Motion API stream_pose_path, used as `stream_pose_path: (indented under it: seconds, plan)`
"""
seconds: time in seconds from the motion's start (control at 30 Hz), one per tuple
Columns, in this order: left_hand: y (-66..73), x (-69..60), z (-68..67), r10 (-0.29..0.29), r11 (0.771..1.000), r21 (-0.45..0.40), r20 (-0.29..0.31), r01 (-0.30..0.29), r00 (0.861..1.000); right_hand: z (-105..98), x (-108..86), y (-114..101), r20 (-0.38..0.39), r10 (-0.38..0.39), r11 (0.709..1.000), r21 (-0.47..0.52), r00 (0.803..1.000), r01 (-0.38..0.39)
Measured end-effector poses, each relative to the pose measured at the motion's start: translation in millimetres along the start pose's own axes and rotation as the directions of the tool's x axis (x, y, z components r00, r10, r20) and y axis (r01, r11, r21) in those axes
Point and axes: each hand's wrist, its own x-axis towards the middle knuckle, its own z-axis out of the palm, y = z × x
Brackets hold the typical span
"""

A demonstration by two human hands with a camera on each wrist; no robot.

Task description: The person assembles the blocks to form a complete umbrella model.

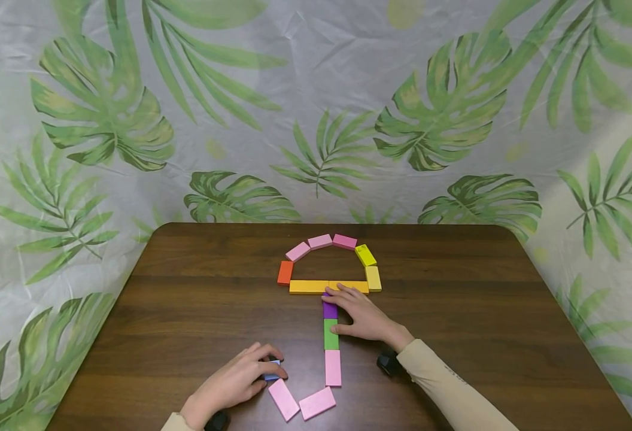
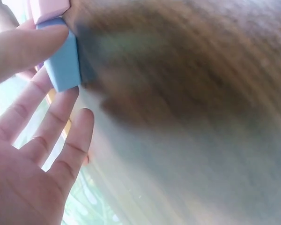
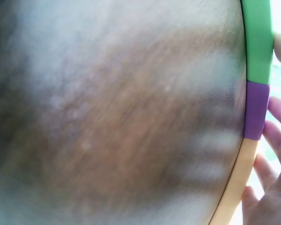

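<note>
My left hand (image 1: pixel 235 376) pinches a blue block (image 1: pixel 273 370) between thumb and fingers, at the upper end of a slanted pink block (image 1: pixel 283 399). In the left wrist view the thumb lies across the blue block (image 2: pixel 62 61), with fingertips at its other side. Fingertips of my right hand (image 1: pixel 367 317) rest at the purple block (image 1: pixel 330 308) and the orange-yellow bar (image 1: pixel 307 287) above it. Its thumb touches the green block (image 1: pixel 331 335). The right wrist view shows the green block (image 3: pixel 259 42), purple block (image 3: pixel 256 110) and orange-yellow bar (image 3: pixel 236 183) in line, fingers along them.
An arch of a red-orange block (image 1: pixel 285 273), pink blocks (image 1: pixel 320 241) and yellow blocks (image 1: pixel 373 279) stands over the bar. Below the green block lie an upright pink block (image 1: pixel 333 368) and a tilted pink one (image 1: pixel 318 403). The brown table (image 1: pixel 197 287) meets a leaf-print cloth (image 1: pixel 316 90).
</note>
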Motion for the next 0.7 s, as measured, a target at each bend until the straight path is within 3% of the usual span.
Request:
stream_pose_path:
  seconds: [0.13,0.3,0.47,0.7]
  plan:
    - [-1.9,2.1,-9.0,-0.039,0.998,-0.041,0.021,0.04,0.999,-1.5,0.4,0.3,0.002,-0.004,1.0,-0.008,1.0,0.004]
    - [-8.1,9.4,-23.6,-0.095,0.993,-0.077,-0.011,0.093,0.995,-5.1,1.0,-0.2,0.001,-0.016,1.0,-0.021,1.0,0.016]
    - [-11.4,22.6,-34.0,-0.179,0.981,-0.088,-0.03,0.175,0.983,-7.1,2.2,0.6,0.008,-0.006,1.0,-0.025,1.0,0.006]
    - [-13.6,43.0,-35.5,-0.255,0.965,-0.084,-0.087,0.248,0.963,-8.3,3.9,1.4,0.001,0.025,1.0,-0.008,1.0,-0.025]
